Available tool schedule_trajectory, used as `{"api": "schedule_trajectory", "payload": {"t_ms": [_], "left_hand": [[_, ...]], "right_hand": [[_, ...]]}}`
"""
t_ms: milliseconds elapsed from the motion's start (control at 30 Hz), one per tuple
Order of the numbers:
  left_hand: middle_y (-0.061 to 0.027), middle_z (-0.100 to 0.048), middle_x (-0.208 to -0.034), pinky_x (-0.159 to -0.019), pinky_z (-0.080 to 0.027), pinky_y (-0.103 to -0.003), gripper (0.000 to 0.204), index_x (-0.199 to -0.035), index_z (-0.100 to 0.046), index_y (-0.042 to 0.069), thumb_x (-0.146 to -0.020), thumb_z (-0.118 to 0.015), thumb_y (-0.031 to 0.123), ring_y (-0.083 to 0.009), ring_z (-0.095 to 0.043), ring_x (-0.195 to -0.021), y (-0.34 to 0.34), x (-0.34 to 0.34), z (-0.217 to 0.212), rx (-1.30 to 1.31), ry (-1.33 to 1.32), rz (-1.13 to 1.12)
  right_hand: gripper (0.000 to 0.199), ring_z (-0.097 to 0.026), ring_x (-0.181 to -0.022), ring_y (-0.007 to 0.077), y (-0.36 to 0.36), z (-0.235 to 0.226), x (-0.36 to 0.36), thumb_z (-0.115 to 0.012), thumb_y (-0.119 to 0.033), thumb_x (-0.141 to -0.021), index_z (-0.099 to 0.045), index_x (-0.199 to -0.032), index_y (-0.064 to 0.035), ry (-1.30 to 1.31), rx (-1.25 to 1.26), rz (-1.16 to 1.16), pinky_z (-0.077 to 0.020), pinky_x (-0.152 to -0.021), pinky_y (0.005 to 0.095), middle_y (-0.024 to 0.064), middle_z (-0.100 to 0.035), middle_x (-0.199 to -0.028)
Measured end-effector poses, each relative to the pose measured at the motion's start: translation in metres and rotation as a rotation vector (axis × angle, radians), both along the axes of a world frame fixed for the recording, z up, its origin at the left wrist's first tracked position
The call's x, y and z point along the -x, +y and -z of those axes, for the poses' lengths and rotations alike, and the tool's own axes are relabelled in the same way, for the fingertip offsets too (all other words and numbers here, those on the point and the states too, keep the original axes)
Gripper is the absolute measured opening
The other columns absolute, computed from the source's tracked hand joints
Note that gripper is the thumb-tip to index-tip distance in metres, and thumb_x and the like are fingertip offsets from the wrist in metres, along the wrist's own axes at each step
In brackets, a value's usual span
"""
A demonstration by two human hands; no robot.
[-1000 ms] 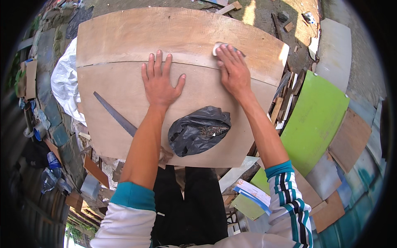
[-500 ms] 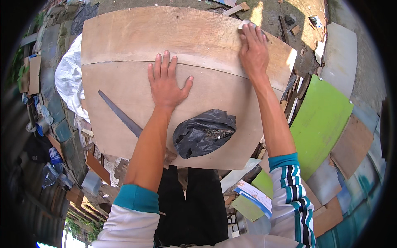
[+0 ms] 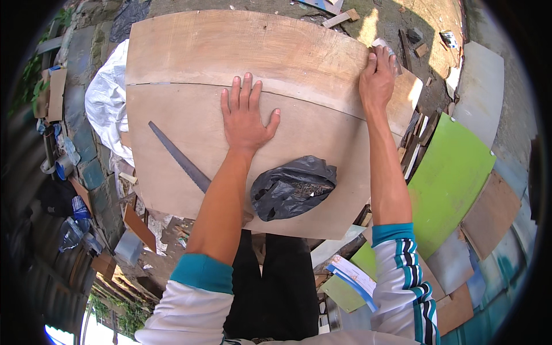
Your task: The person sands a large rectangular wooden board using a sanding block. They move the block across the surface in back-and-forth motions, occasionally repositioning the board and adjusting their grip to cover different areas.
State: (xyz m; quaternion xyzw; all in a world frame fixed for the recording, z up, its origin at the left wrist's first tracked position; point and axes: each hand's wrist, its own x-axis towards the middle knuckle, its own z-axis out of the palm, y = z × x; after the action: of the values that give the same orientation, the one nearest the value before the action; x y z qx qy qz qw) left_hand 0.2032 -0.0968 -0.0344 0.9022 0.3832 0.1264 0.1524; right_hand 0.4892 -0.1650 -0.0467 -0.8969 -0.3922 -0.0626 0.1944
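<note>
Closest to me are the person's black trousers (image 3: 270, 293), with white sleeves (image 3: 198, 305) ending in teal cuffs on either side. A paper booklet (image 3: 352, 275) lies low down by the right sleeve.

Just past the legs is the near board (image 3: 328, 126), broad and brown. On it, between the forearms, sits a black plastic bag (image 3: 276, 192), its mouth open on a heap of thin, nail-like pieces (image 3: 315, 190). To the left, a saw (image 3: 178, 155) lies slanting, its blade running under the left forearm.

Further up, the left hand (image 3: 247, 119) is spread flat and holds nothing; its palm presses the near board and its fingertips cross the seam onto the far board (image 3: 201, 46), which is lighter and grained.

The right hand (image 3: 378, 80) reaches furthest, its fingers curled over a small pale pad (image 3: 379, 43) at the far board's outer edge, toward the right. What the pad is made of I can't tell.

Off to the left of the boards is a crumpled white sheet (image 3: 109, 98); off to the right leans or lies a bright green panel (image 3: 454, 178). Beyond the far edge, a wooden offcut (image 3: 341, 18) rests on the sunlit ground (image 3: 368, 26).
</note>
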Motion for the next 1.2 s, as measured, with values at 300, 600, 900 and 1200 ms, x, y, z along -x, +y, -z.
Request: {"api": "schedule_trajectory", "payload": {"t_ms": [300,600,900,1200], "left_hand": [[-0.0165,-0.036,-0.16,-0.124,-0.014,-0.053,0.078,-0.15,-0.039,0.001,-0.087,-0.065,0.039,-0.0341,-0.026,-0.152,0.002,0.007,0.001,0.003,-0.002,-0.015],[-0.0184,-0.036,-0.16,-0.124,-0.014,-0.053,0.071,-0.151,-0.038,0.0,-0.091,-0.058,0.033,-0.0356,-0.026,-0.152,0.002,0.005,0.002,-0.024,0.041,0.019],[-0.0195,-0.034,-0.16,-0.124,-0.013,-0.054,0.071,-0.152,-0.038,0.001,-0.091,-0.057,0.032,-0.0368,-0.024,-0.152,0.0,0.004,0.003,-0.08,0.065,0.054],[-0.0237,-0.031,-0.161,-0.123,-0.013,-0.056,0.071,-0.154,-0.033,-0.002,-0.096,-0.054,0.033,-0.0397,-0.023,-0.152,0.006,0.007,0.008,-0.166,0.108,0.119]], "right_hand": [[0.036,-0.052,-0.138,0.03,-0.05,-0.024,0.047,-0.059,-0.017,-0.101,-0.065,-0.134,-0.0068,0.106,0.069,-0.412,-0.0352,-0.118,0.0468,0.0112,-0.061,-0.142],[0.04,-0.05,-0.139,0.0358,-0.059,-0.022,0.132,-0.065,-0.013,-0.094,-0.066,-0.133,-0.0054,0.277,0.008,-0.325,-0.0364,-0.116,0.0524,0.0125,-0.062,-0.142],[0.034,-0.048,-0.139,0.0407,-0.095,-0.003,0.095,-0.056,-0.018,-0.102,-0.067,-0.131,-0.0033,0.102,-0.1,0.311,-0.0325,-0.116,0.0576,0.0179,-0.061,-0.141],[0.035,-0.056,-0.133,0.0354,-0.215,-0.005,0.006,-0.055,-0.028,-0.103,-0.067,-0.133,-0.0125,0.034,0.024,0.183,-0.0389,-0.115,0.0514,0.012,-0.065,-0.138]]}}
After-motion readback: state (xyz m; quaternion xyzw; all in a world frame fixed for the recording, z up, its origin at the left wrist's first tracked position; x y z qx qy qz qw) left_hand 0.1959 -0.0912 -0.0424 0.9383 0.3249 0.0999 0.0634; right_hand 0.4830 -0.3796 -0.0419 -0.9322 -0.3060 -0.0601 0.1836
